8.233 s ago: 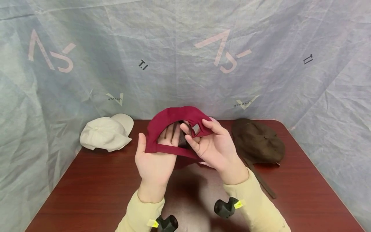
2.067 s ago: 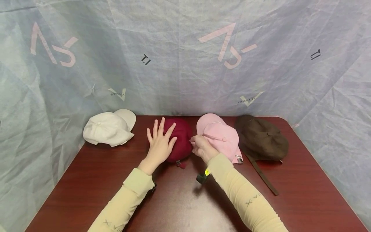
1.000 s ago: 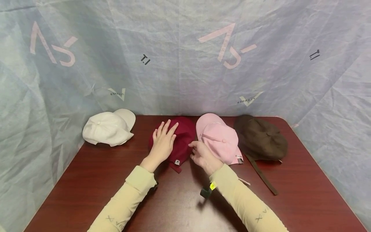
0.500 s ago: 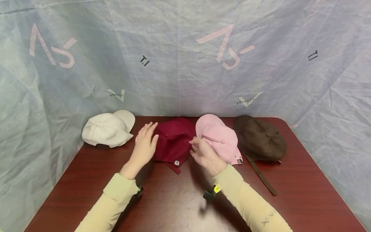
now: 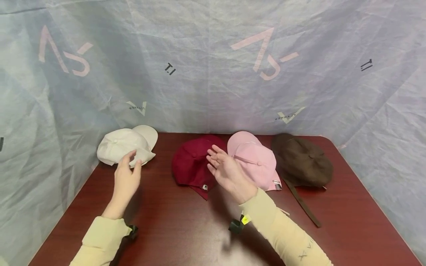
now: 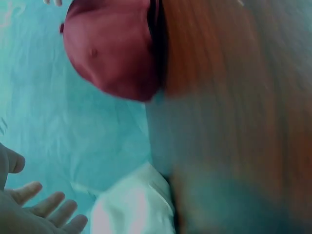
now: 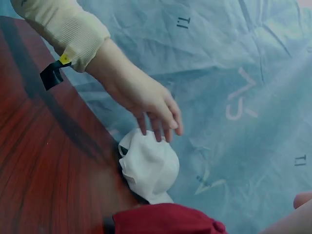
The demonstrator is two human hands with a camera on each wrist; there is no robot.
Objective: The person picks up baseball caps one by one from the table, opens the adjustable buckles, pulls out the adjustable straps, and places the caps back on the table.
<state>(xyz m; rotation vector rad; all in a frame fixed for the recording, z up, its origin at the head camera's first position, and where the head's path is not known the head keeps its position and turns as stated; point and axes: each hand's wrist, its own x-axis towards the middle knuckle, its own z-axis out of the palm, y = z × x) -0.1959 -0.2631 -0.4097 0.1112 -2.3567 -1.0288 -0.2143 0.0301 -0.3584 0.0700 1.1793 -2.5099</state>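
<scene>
In the head view, my left hand (image 5: 126, 181) is near the white cap (image 5: 121, 146) at the left, its fingertips overlapping that cap's front edge. Nothing is between its fingers. The right wrist view shows the same hand (image 7: 144, 95) with fingers hanging toward the white cap (image 7: 151, 165). My right hand (image 5: 229, 171) is held palm inward, fingers loosely bent and holding nothing, between the dark red cap (image 5: 189, 162) and the pink cap (image 5: 254, 162). It covers part of both. The red cap's strap and small metal buckle (image 5: 205, 187) face the near side.
A brown cap (image 5: 301, 160) sits at the right beside the pink one, its long strap (image 5: 304, 207) trailing forward. All the caps stand along the back of the dark red wooden table (image 5: 186, 236). Grey printed cloth (image 5: 199, 99) hangs behind and at both sides.
The red cap, earlier held up in both hands, now rests on the table beside the pink one. My left hand has left it and moved left to the white cap; the right has lifted slightly.
</scene>
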